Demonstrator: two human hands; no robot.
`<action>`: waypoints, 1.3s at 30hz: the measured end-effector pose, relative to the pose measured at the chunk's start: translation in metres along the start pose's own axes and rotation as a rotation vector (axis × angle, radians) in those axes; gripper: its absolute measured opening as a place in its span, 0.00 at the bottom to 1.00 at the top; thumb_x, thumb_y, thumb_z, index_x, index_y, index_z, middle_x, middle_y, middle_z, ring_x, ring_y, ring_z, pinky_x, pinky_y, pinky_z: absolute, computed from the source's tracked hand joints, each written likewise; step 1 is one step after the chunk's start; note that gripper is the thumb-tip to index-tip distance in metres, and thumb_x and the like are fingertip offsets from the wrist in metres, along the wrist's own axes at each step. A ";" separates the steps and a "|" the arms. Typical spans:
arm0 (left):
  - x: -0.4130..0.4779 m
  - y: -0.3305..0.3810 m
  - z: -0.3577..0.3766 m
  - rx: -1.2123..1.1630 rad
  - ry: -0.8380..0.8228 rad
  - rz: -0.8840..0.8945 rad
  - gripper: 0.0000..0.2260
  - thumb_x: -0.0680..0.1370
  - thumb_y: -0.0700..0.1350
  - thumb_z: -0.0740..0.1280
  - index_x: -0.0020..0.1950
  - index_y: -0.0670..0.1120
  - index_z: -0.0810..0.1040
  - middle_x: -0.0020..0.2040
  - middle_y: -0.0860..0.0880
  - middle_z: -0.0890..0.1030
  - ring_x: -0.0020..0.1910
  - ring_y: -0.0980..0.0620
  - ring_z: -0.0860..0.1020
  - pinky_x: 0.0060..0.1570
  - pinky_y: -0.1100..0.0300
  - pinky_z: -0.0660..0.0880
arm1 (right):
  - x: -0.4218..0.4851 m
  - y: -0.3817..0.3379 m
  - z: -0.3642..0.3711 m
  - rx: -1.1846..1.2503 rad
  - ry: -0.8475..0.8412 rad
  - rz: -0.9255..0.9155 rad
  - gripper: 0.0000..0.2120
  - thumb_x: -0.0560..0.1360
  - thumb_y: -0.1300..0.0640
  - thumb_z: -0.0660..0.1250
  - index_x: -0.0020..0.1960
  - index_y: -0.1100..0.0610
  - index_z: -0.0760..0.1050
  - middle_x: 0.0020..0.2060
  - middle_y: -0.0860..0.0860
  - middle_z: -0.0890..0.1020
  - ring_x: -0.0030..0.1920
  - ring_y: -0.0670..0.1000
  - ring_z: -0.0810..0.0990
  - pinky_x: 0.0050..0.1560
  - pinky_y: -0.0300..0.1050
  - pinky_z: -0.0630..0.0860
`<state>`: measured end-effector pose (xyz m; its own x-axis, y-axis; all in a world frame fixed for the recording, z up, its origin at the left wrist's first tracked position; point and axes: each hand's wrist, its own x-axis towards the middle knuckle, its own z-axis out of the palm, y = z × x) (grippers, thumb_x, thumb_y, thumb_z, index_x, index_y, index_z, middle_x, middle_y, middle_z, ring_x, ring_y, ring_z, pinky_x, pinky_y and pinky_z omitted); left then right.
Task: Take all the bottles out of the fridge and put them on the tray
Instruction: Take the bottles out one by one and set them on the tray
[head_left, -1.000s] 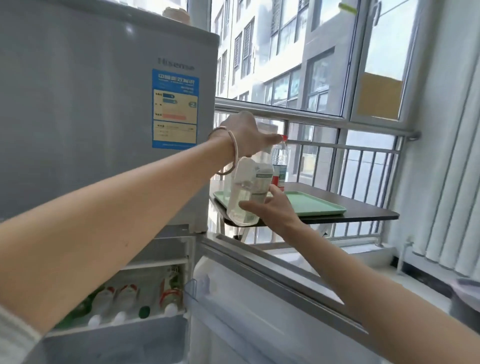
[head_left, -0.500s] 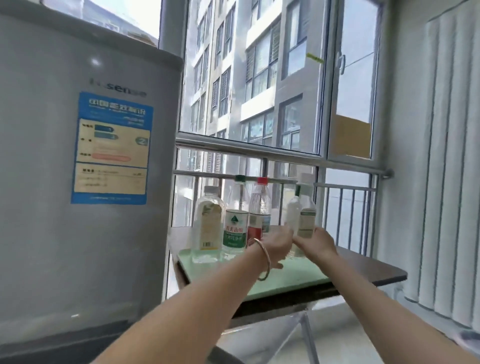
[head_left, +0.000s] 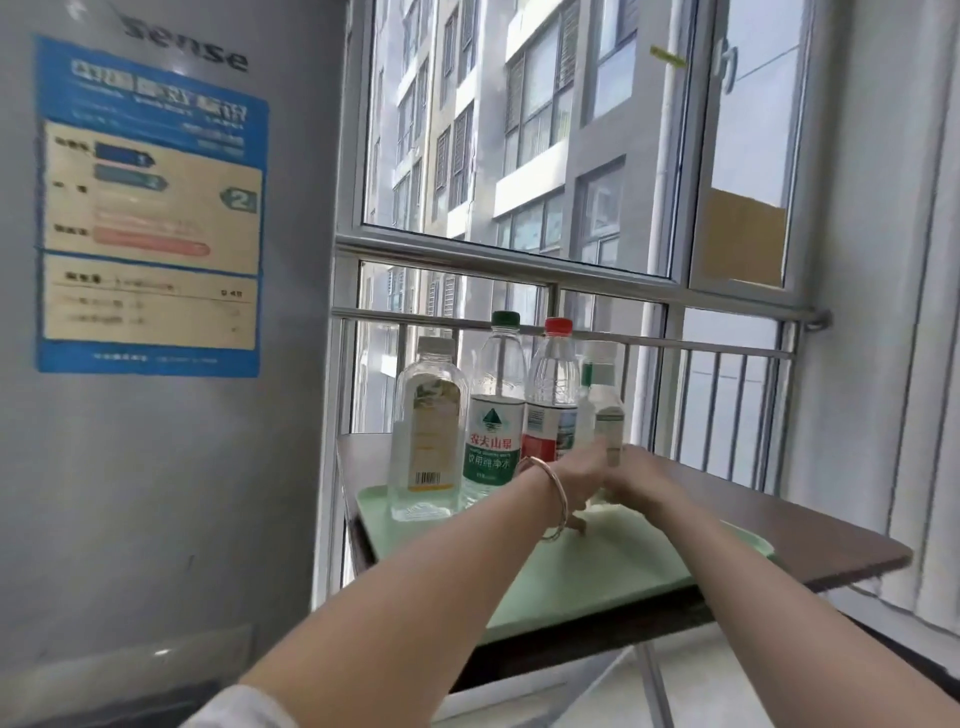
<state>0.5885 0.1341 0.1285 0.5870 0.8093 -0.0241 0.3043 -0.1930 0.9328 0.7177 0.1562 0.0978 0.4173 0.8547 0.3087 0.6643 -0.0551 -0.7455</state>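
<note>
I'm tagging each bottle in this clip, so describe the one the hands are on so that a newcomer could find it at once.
Beside the grey fridge, a dark table by the window carries a pale green tray with a row of four upright bottles. Take the right-end bottle, at both hands: its cap is white, while its neighbour has a red cap.

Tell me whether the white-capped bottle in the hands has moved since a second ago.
Yes. The white-capped bottle went from in front of the fridge to the green tray, right of the red-capped bottle.

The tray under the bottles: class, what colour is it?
Pale green, seen in the head view: tray.
</note>
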 end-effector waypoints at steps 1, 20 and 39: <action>-0.003 0.001 0.000 -0.013 -0.003 -0.008 0.20 0.83 0.56 0.48 0.60 0.42 0.70 0.46 0.47 0.73 0.44 0.52 0.73 0.41 0.60 0.70 | -0.006 -0.004 -0.001 0.016 -0.005 0.006 0.05 0.69 0.54 0.70 0.43 0.54 0.79 0.39 0.54 0.83 0.38 0.53 0.78 0.41 0.48 0.74; -0.226 -0.002 -0.074 0.433 0.440 0.271 0.21 0.83 0.49 0.50 0.62 0.37 0.75 0.62 0.39 0.77 0.62 0.42 0.75 0.62 0.54 0.68 | -0.220 -0.170 0.046 -0.356 0.142 -0.459 0.15 0.78 0.61 0.57 0.62 0.67 0.72 0.56 0.64 0.79 0.57 0.63 0.78 0.50 0.50 0.72; -0.288 -0.282 -0.185 0.522 0.217 -0.324 0.24 0.84 0.51 0.48 0.60 0.37 0.77 0.60 0.38 0.79 0.57 0.41 0.77 0.54 0.56 0.71 | -0.319 -0.152 0.321 -0.467 -0.784 -0.052 0.13 0.78 0.55 0.62 0.60 0.59 0.75 0.51 0.59 0.79 0.37 0.58 0.79 0.31 0.49 0.80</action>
<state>0.1947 0.0582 -0.0611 0.2563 0.9548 -0.1509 0.7970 -0.1204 0.5919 0.2847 0.0579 -0.0768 -0.0479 0.9582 -0.2820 0.9251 -0.0640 -0.3744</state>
